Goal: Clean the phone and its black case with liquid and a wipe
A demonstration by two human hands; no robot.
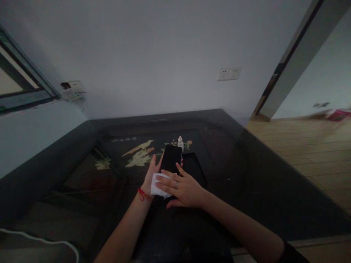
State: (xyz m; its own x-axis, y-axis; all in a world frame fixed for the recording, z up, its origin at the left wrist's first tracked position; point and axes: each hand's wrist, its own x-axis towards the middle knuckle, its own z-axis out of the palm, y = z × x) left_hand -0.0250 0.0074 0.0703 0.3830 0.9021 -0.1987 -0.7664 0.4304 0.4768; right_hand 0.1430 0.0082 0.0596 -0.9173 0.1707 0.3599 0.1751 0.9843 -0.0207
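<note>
A black smartphone (172,157) rests in my left hand (150,175), its dark screen facing up and the fingers closed round its sides from beneath. Over the phone's near end, my right hand (186,188) presses a folded white cloth (158,189) with its fingers laid out flat. The cloth covers the phone's lower part. Just past the phone's far end stands a small white dropper bottle (180,143), upright. Partly behind the phone and my right hand lies a black tray (196,166) on the tabletop.
The glossy dark table (236,153), decorated with a bird and flowers, meets the wall behind. A white cable (41,239) runs at the lower left. Wall sockets (229,73) sit above the table, and a window (22,73) is at the left.
</note>
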